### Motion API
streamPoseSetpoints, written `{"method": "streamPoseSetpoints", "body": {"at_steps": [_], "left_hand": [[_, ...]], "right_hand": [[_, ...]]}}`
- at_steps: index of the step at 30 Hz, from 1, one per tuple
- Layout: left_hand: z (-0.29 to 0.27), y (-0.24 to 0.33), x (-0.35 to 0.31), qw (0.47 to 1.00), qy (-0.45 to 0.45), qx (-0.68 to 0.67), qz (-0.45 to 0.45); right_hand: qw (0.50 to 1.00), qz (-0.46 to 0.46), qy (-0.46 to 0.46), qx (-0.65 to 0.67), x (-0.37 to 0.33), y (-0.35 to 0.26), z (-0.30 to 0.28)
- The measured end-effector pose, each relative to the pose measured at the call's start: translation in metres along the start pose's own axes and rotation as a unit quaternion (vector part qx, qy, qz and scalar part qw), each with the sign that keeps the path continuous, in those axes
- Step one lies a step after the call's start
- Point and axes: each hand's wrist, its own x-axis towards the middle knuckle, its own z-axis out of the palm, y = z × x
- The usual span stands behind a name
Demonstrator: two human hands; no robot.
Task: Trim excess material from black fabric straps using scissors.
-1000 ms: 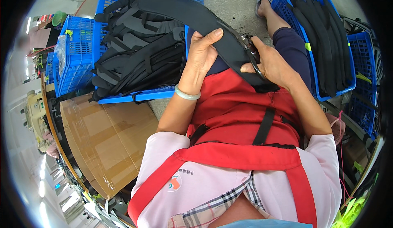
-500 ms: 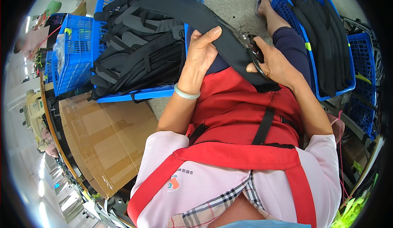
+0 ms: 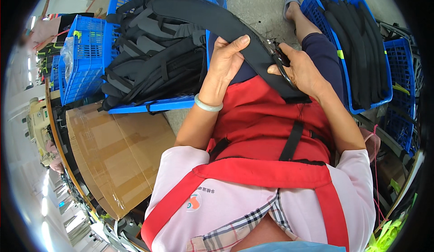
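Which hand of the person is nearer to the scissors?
Right. The right hand holds the scissors; the left hand is to their left, with its thumb on the black strap.

Showing grey floor [image 3: 253, 7] at upper centre, glowing with tube lights [image 3: 46, 236] at the frame's lower left.

A long, padded black strap [image 3: 225, 25], smooth and gently curved, slants from upper left to lower right, its broad side facing up. The left hand [image 3: 227, 57] pinches it near the middle. Black-handled scissors [image 3: 282, 62], partly hidden by the right hand [image 3: 304, 68] gripping them, lie along the strap's right edge, near its squared lower end.
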Motion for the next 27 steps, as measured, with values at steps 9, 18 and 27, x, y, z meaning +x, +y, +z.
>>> {"method": "streamPoseSetpoints", "body": {"at_steps": [9,18,27], "left_hand": [[0.006,0.002,-0.001,0.999,-0.024,0.034,0.010],[0.015,0.004,0.007,0.999,0.013,0.044,0.022],[0.012,0.003,0.007,0.999,0.045,0.023,0.006]], "right_hand": [[0.999,0.028,-0.008,0.026,-0.002,0.003,-0.003],[0.999,0.035,-0.005,0.037,0.000,0.004,0.000],[0.997,0.029,-0.063,0.014,0.007,0.000,-0.006]]}}
